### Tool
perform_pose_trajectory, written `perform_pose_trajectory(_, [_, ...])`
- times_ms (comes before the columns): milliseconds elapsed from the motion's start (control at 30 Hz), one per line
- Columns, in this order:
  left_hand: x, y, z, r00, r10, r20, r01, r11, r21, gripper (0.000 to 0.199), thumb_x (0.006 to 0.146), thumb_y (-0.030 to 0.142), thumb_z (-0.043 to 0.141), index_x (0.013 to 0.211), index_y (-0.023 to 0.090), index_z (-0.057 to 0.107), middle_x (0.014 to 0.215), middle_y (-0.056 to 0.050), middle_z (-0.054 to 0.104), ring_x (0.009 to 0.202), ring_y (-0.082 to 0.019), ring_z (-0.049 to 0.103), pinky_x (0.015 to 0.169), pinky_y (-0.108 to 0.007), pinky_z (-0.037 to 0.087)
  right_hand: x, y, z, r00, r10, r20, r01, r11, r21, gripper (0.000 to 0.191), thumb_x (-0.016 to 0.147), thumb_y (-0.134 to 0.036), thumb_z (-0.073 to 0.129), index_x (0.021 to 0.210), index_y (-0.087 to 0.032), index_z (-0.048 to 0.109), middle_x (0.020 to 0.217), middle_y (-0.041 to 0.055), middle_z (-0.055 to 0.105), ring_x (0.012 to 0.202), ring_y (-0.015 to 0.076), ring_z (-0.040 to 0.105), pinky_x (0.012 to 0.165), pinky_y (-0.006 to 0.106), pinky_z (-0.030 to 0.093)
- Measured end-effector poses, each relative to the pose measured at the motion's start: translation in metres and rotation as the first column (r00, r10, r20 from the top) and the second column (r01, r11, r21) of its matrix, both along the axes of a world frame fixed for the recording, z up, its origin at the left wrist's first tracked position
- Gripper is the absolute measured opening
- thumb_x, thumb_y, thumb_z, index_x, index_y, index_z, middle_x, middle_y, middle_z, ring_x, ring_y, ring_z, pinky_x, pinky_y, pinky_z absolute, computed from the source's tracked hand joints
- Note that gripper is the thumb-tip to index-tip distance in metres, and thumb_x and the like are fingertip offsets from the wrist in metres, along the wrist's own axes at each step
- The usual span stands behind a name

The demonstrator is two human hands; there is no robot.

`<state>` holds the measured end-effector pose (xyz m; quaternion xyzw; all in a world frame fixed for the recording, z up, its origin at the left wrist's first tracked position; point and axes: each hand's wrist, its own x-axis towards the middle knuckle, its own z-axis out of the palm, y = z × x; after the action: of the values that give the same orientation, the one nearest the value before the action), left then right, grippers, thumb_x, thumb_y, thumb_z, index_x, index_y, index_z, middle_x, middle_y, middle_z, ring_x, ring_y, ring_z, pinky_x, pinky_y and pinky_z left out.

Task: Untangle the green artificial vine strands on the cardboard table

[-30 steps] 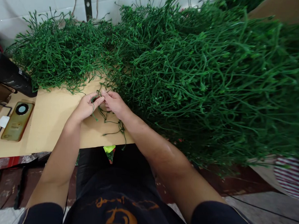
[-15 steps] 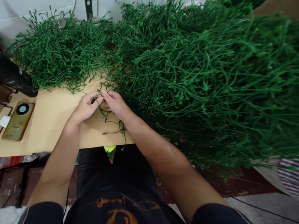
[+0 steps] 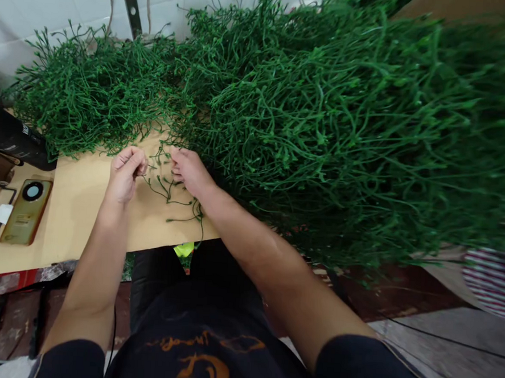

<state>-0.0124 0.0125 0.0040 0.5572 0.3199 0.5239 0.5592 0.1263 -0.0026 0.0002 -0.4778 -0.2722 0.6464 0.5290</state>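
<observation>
Stems (image 3: 167, 195) lie between the curled left hand (image 3: 127, 169) and the right hand (image 3: 189, 171), fingertips together.

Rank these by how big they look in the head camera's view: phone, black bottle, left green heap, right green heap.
1. Right green heap
2. Left green heap
3. Black bottle, partly cut off by the picture's edge
4. Phone

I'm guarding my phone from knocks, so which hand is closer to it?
Left. The left hand is up and to the right of the phone; the right hand is farther right, beside the big green pile.
</observation>
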Motion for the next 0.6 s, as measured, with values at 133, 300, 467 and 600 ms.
perform_pose_trajectory(133, [0.0, 0.002, 0.001, 0.998, 0.066, -0.017, -0.067, 0.995, -0.071, 0.042, 0.065, 0.048, 0.076, 0.058, 0.016, 0.049, 0.043, 0.008, 0.034, 0.039, -0.003, 0.027, 0.04, -0.017, 0.021, -0.005, -0.001, -0.009, 0.988, 0.038, 0.151, -0.052, 0.995, 0.088, 0.035, 0.092, -0.03, 0.045, 0.061, -0.017, 0.038, 0.047, -0.0104, 0.027, 0.039, 0.0013, 0.018, 0.04, 0.016, 0.016])
perform_pose_trajectory(300, [-0.018, -0.013, 0.025, 0.965, 0.107, 0.238, -0.075, 0.987, -0.142, 0.047, 0.084, 0.05, 0.056, 0.055, 0.017, 0.038, 0.043, 0.008, 0.02, 0.037, -0.004, 0.017, 0.037, -0.017, 0.018, -0.003, 0.001, -0.019, 0.894, 0.036, 0.447, -0.168, 0.951, 0.26, 0.028, 0.088, -0.026, 0.05, 0.061, -0.015, 0.048, 0.049, -0.0077, 0.032, 0.048, 0.0047, 0.03, 0.05, 0.019, 0.026])
perform_pose_trajectory(467, [-0.082, -0.031, 0.035, 0.755, 0.09, 0.649, -0.017, 0.993, -0.118, 0.057, 0.09, 0.06, 0.03, 0.053, 0.017, 0.026, 0.044, 0.009, 0.01, 0.036, -0.006, 0.014, 0.037, -0.017, 0.019, -0.002, 0.004, -0.024, 0.838, 0.023, 0.546, -0.266, 0.89, 0.37, 0.031, 0.086, -0.019, 0.049, 0.057, -0.017, 0.04, 0.052, -0.0067, 0.032, 0.053, 0.006, 0.032, 0.056, 0.023, 0.025])
perform_pose_trajectory(600, [-0.133, -0.048, 0.021, 0.577, 0.07, 0.814, -0.044, 0.998, -0.055, 0.054, 0.091, 0.058, 0.033, 0.056, 0.016, 0.038, 0.04, 0.011, 0.011, 0.033, -0.005, 0.015, 0.035, -0.016, 0.017, -0.001, -0.001, -0.019, 0.793, -0.001, 0.609, -0.3, 0.87, 0.391, 0.027, 0.086, -0.017, 0.047, 0.06, -0.017, 0.041, 0.052, -0.0067, 0.029, 0.052, 0.0062, 0.03, 0.054, 0.024, 0.026])
